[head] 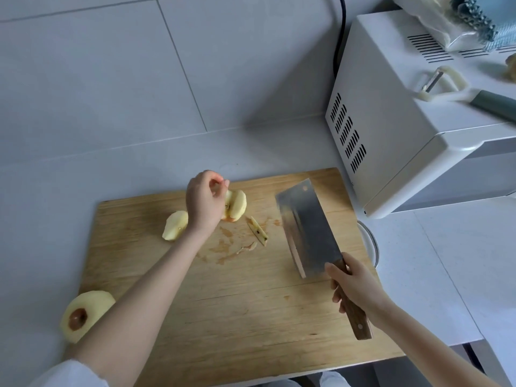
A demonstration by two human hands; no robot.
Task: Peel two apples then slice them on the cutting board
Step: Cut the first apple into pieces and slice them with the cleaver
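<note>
A wooden cutting board [237, 303] lies on the white counter. Near its far edge my left hand [203, 202] holds a peeled apple half [237, 203] with curled fingers. A second peeled piece [175, 225] lies just left of that wrist. A thin core sliver [258, 230] and scraps lie to the right. A whole peeled apple [83, 314] sits at the board's near left corner, partly behind my forearm. My right hand [354, 289] grips the wooden handle of a cleaver [305, 227], blade held over the board's right side, apart from the apple.
A white microwave [396, 129] stands at the right, close to the board's far right corner. A peeler [446, 85] lies on top of it. A glass bowl rim [371, 244] shows beside the board's right edge. A black cable [339, 37] runs down the tiled wall.
</note>
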